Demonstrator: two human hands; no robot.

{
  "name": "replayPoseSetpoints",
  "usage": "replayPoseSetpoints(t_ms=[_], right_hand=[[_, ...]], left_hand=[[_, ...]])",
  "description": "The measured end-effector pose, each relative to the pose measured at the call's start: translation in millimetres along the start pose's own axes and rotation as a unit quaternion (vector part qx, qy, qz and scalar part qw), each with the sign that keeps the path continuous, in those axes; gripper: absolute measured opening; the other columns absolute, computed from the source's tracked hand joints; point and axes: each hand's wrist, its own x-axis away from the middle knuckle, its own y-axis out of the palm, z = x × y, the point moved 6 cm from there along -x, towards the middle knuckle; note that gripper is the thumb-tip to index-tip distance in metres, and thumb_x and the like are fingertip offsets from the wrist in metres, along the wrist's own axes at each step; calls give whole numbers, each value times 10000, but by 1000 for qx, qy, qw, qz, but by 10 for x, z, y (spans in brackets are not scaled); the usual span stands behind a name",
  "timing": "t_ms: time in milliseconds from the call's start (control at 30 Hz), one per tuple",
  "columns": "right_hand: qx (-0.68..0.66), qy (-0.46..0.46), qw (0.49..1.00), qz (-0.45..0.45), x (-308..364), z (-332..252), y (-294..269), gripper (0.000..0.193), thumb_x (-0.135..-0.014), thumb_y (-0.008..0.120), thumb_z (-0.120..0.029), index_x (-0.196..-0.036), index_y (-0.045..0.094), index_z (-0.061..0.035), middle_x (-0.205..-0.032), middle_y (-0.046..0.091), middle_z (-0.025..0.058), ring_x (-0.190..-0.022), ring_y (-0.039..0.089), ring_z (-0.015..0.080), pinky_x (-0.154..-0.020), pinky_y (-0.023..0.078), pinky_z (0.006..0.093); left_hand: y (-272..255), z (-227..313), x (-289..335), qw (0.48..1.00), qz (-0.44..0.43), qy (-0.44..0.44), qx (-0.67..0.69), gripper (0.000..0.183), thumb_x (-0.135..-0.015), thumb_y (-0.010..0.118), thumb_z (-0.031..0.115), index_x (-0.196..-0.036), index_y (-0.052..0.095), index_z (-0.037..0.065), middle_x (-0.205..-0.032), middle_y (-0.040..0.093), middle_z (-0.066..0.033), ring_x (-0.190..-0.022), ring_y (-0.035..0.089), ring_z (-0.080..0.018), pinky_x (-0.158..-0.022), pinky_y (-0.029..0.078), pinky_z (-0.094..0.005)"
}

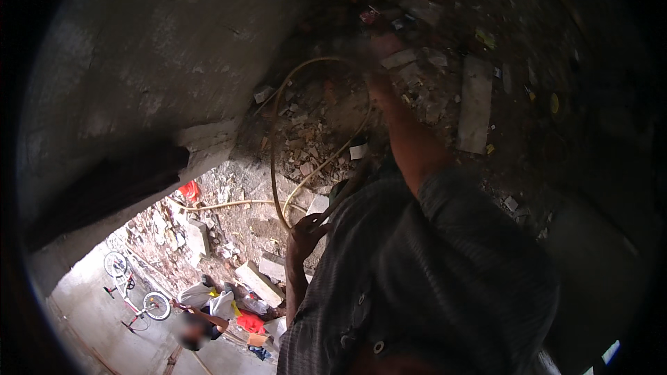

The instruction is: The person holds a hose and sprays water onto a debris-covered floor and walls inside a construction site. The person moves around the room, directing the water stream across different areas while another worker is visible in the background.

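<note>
A yellowish hose (273, 140) hangs in a large loop in front of me, above rubble-strewn ground. My left hand (304, 235) is closed around its lower part, beside my dark buttoned shirt. A darker length runs up and right from that hand, too dim to name. Stretched far ahead, my right hand (381, 52) is near the top of the loop. Motion and shadow smear its fingers, so whether it grips the hose cannot be made out.
A long pale slab (476, 104) lies right of my right arm. At left rises a grey wall (139, 90). Lower left, a person (201, 326) is near a white bicycle (135, 298), concrete blocks (259, 283) and a red bag (250, 321).
</note>
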Motion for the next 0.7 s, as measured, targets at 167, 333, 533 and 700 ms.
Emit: replayPoseSetpoints(t_ms=[167,333,533,700], right_hand=[[-147,56,986,-50,-415,-228,72,197,-874,472,-181,-810,507,2,-649,512,97,-491,502,173,-418,405,348],[-316,185,928,-74,-1426,111,53,218,-853,510,-200,-766,520,0,-656,525,112,-515,546,201,-438,442,366],[176,-95,980,-8,-2973,995,446,234,-815,563,-249,-869,555,-22,-780,588,121,-704,604,253,-616,498,400],[-21,232,972,-21,-3627,3024,592,407,-785,592,-381,-1001,594,-36,-887,627,148,-849,603,284,-785,455,380]], left_hand=[[28,-167,-492,995,22,-93,13,192,-809,633,178,-895,635,6,-777,633,-111,-696,595,-184,-627,462,-319],[244,-198,-1166,998,44,-42,-15,151,-808,626,157,-843,621,11,-782,619,-120,-713,592,-225,-625,457,-336],[811,-294,-2407,983,73,-169,-21,162,-795,640,146,-840,600,-5,-741,597,-131,-678,576,-235,-613,443,-342],[1197,-551,-3198,977,67,-199,-46,152,-773,658,121,-841,611,-6,-771,595,-143,-718,585,-263,-635,440,-347]])
